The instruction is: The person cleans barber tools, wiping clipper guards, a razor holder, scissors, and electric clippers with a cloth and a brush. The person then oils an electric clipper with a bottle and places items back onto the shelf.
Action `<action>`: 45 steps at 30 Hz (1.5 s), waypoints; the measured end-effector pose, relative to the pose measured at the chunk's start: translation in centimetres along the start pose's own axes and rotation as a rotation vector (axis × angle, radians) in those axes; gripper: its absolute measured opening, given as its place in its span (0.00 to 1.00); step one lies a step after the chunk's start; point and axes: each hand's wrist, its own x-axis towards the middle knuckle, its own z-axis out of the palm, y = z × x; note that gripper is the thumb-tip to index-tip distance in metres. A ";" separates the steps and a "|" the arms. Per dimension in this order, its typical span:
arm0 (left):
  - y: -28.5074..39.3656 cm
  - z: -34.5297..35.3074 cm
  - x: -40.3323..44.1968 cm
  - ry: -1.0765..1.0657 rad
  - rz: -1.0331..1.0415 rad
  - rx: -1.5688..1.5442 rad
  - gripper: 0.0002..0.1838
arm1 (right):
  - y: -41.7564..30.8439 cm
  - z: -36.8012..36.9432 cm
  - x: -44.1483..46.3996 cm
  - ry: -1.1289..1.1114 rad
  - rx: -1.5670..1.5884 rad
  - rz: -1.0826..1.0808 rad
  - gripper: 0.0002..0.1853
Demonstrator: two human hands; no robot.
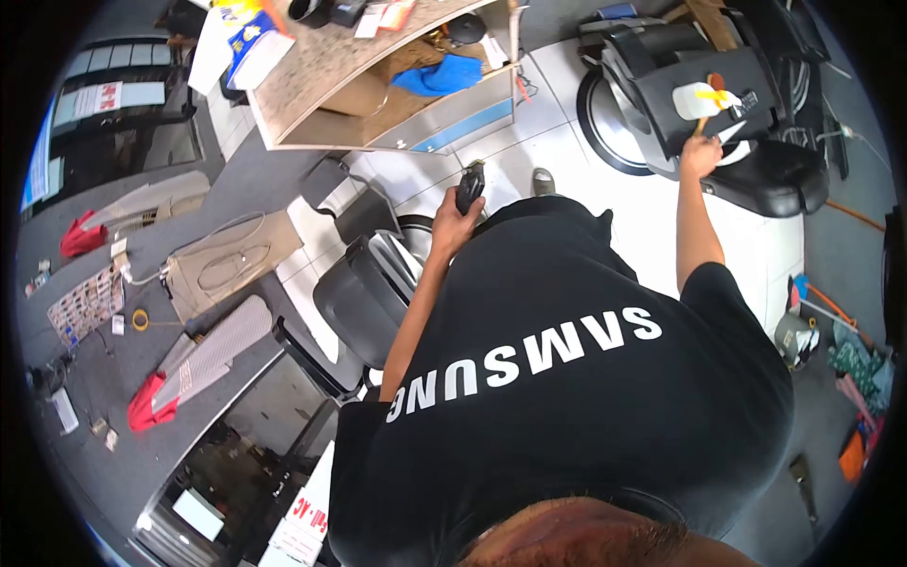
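Note:
My left hand [455,222] is closed around a black handheld device [470,186], which looks like a hair clipper, in front of my body. My right hand [701,158] reaches forward to the right, fingers closed on a thin wooden-coloured handle [700,126]. The far end of that handle is hard to make out. Just beyond it, a white bottle [694,100] with a yellow part lies over a dark grey chair surface [652,90]. A small round brown thing shows beside the bottle.
A speckled-top cabinet [331,47] stands ahead, a blue cloth [439,76] on its open shelf. Black salon chairs [364,298] are on both sides. Left, a grey counter [57,321] carries cables and red-and-white items. Cleaning things and a metal bucket [796,338] sit right.

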 end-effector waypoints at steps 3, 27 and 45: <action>-1.0 -0.1 -0.2 0.038 -0.046 -0.170 0.29 | -3.3 -3.4 -6.6 0.132 0.057 0.124 0.17; -0.4 -4.1 -3.9 0.052 -0.177 -0.545 0.34 | -36.9 -15.3 -18.3 -0.709 0.864 -0.985 0.14; 1.7 -3.8 2.0 -0.257 -0.075 -0.415 0.34 | -25.0 -35.0 4.2 -1.025 0.125 -0.836 0.23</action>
